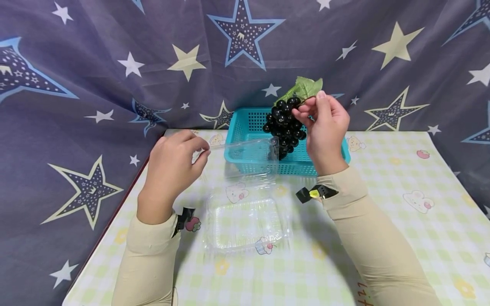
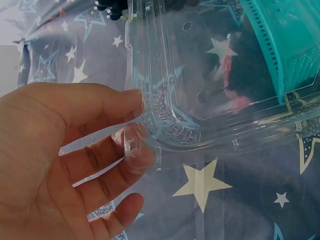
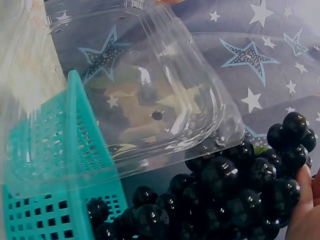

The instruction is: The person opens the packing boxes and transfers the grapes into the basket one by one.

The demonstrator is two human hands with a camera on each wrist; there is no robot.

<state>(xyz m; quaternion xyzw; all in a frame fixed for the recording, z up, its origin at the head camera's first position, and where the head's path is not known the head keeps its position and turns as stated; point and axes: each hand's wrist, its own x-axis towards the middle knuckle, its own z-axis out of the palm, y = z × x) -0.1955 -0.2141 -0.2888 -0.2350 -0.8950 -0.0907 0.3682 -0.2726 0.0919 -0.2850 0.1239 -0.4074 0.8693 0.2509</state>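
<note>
My left hand [image 1: 172, 165] pinches a corner of the raised lid [image 1: 249, 159] of a clear plastic clamshell box between thumb and index finger. The hinged base [image 1: 246, 225] of that box lies on the table, its inside bare. A bunch of black grapes [image 1: 285, 127] hangs by its stem from the thumb and fingers of my right hand [image 1: 327, 123]. The green leaf [image 1: 306, 88] at its top stands beside the fingertips. In the right wrist view, the grapes [image 3: 220, 200] fill the lower right, and the lid partly overlaps them.
Behind the box is a turquoise perforated basket [image 1: 237, 125], with the grapes in front of and over it in the head view. A green-checked cloth [image 1: 390, 229] covers the table. A dark star-patterned curtain [image 1: 153, 42] hangs along the back and left.
</note>
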